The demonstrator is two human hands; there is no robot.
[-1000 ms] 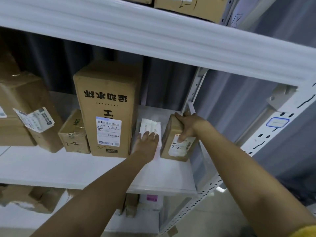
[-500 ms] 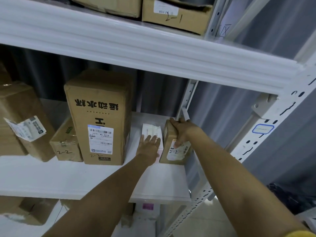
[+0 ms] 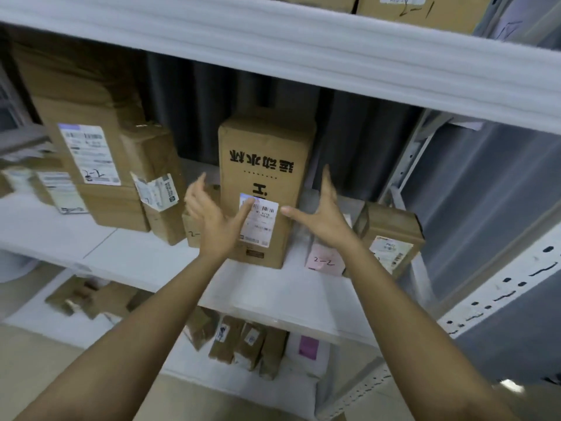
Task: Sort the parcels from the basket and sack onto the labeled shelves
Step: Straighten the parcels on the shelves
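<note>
Now both spread hands, left hand [image 3: 212,217] and right hand [image 3: 324,220], flank the tall box [image 3: 267,165].

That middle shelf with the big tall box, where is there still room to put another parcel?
On the middle shelf, the front strip is bare, widest at the left before the stacked boxes. Another patch lies ahead of the tall box and pink packet. Behind, from the tall box to the small box, it is crowded.

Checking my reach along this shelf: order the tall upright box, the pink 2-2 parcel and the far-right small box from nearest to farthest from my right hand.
From the right hand:
1. Tall upright box, just left.
2. Pink 2-2 parcel, below, beside the wrist.
3. Small box, far right.
The first two are too close to call.
</note>
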